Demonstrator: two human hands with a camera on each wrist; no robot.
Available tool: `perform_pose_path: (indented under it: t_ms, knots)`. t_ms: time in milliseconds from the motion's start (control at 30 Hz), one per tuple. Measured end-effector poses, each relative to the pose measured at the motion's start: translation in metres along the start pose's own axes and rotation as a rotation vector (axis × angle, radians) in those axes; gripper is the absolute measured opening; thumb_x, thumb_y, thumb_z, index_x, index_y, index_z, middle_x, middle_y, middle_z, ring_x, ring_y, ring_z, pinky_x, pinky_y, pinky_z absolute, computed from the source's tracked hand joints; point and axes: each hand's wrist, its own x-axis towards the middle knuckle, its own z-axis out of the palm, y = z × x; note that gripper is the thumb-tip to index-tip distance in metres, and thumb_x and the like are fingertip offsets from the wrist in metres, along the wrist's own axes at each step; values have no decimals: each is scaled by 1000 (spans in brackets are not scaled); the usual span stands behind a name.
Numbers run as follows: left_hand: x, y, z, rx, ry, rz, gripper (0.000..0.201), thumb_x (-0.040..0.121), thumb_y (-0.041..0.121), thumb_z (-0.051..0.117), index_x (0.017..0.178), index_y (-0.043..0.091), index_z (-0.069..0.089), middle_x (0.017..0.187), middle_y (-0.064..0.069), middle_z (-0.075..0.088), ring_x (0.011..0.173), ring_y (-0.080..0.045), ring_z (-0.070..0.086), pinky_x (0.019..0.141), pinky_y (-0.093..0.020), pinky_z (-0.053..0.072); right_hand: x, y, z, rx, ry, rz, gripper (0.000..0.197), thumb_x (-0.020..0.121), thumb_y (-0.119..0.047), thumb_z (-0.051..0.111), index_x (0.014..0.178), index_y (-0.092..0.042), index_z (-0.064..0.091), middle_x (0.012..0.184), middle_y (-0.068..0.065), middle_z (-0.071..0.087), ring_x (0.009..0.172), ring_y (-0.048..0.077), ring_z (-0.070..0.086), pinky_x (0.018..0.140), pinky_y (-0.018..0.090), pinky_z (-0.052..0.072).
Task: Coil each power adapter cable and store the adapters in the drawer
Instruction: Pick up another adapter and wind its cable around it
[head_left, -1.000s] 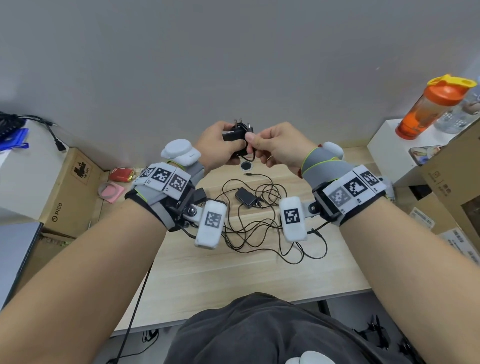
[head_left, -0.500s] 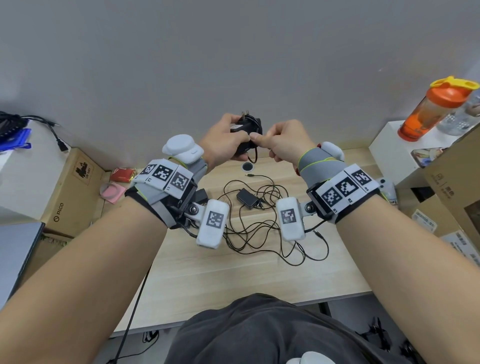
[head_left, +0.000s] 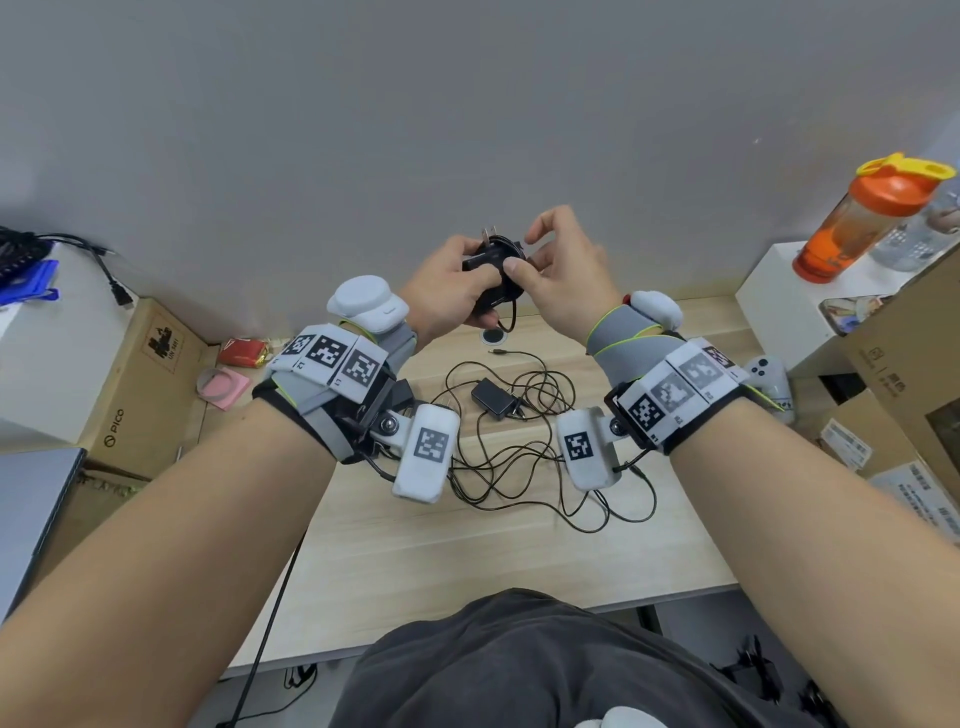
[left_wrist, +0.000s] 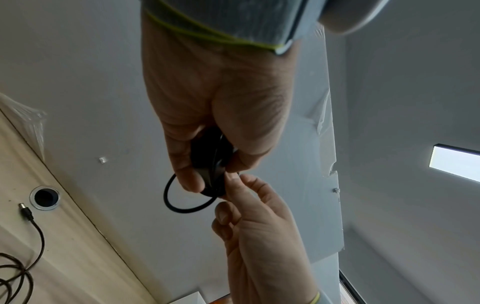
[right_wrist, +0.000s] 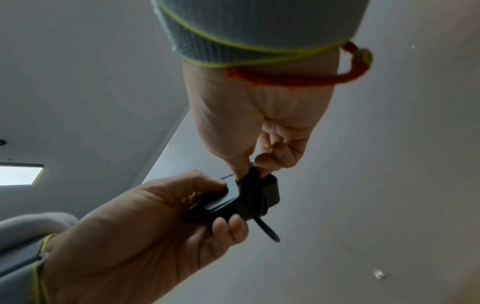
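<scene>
Held up over the desk (head_left: 467, 561): an adapter (head_left: 480, 259), gripped in the left hand (head_left: 447, 288), thumb on top, fingers curled beneath. Cable (right_wrist: 253, 191) wound around its body in several turns, pinched at the top between thumb and forefinger of the right hand (head_left: 563, 280). A short free loop (left_wrist: 179, 197) hanging below the left fingers (left_wrist: 188, 181).

Main risk, by the look of it: springback. Thin, stiff wire, nothing visibly tucked or tied; any easing of the pinch likely to let the turns slacken and slide off the smooth body. Tail end apparently not yet secured, so prone to pulling the outer turn loose on the way to the drawer, which appears in no view.

Second risk: snagging. Another adapter (head_left: 492, 399) lying on the desk below in a tangle of cables (head_left: 519, 457), a barrel plug (head_left: 500, 352) at its far edge. Cannot tell whether the hanging loop leads down into that tangle; if so, a lift or swing likely to drag the pile along.

Prongs (head_left: 488, 235) pointing up beside the right fingertips (head_left: 511, 267), a minor catch point for the wire.
</scene>
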Motion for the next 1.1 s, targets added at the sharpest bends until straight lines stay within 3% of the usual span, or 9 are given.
perform_pose_path:
  t_ms: [133, 267, 400, 500, 600, 733, 833, 967, 1100]
  knots:
    - [0, 1, 2, -17, 29, 8, 27, 96, 10, 52, 121, 12, 45, 92, -7, 59, 68, -30, 57, 80, -46, 57, -2, -2, 2, 1, 12, -29, 26, 88, -27, 65, 107, -20, 49, 80, 2, 66, 77, 23, 60, 71, 32, 44]
    - [1, -1, 1, 0, 41, 9, 28, 96, 7, 51, 122, 12, 44, 99, -8, 57, 59, -23, 56, 67, -37, 57, -3, -3, 2, 44, -40, -12, 31, 79, -20, 67, 102, -26, 47, 84, 7, 69, 75, 22, 64, 74, 35, 52]
    - [0, -3, 3, 12, 19, 6, 28, 96, 8, 51, 123, 12, 44, 95, -8, 58, 61, -27, 56, 71, -41, 57, -1, 0, 0, 86, -8, -12, 27, 78, -17, 63, 97, -25, 45, 73, 4, 65, 71, 22, 60, 67, 31, 47]
    - [-1, -3, 1, 5, 27, 3, 26, 96, 9, 51, 121, 12, 45, 92, -9, 59, 62, -27, 57, 71, -40, 57, -1, 2, 1, 85, -11, -34, 27, 82, -22, 66, 100, -26, 46, 75, 4, 67, 69, 19, 59, 67, 30, 45]
    - [0, -1, -2, 3, 64, -3, 25, 93, 10, 52, 118, 12, 50, 95, -13, 60, 63, -30, 57, 61, -36, 56, -3, 3, -1, 109, -67, -46, 33, 81, -32, 73, 105, -30, 50, 77, -1, 69, 71, 19, 65, 72, 35, 53]
    - [0, 0, -6, 0, 96, -22, 21, 92, 13, 51, 111, 9, 56, 88, -18, 62, 49, -25, 56, 43, -27, 48, -4, 2, -4, 160, -133, -56, 43, 75, -25, 80, 109, -29, 54, 71, -7, 64, 60, 9, 56, 73, 35, 53]
    - [-2, 1, -6, 28, 92, -6, 15, 92, 17, 50, 102, 11, 59, 79, -15, 62, 45, -23, 54, 38, -25, 40, -3, 2, -3, 136, -84, -58, 38, 77, -28, 76, 108, -29, 54, 72, -1, 68, 63, 16, 59, 74, 39, 53]
    - [-3, 0, -9, 60, 85, 7, 12, 89, 23, 51, 87, 16, 60, 76, -13, 64, 44, -23, 55, 38, -24, 37, -3, 1, -6, 207, -127, -64, 28, 86, -32, 71, 109, -26, 58, 70, 0, 63, 61, 17, 59, 62, 35, 51]
    - [-4, -2, -13, 22, 44, 6, 17, 78, 27, 51, 82, 13, 61, 72, -12, 62, 43, -25, 54, 40, -23, 35, -3, 6, -11, 379, -188, -53, 9, 94, -17, 64, 102, -18, 65, 84, 1, 57, 69, 17, 56, 64, 32, 52]
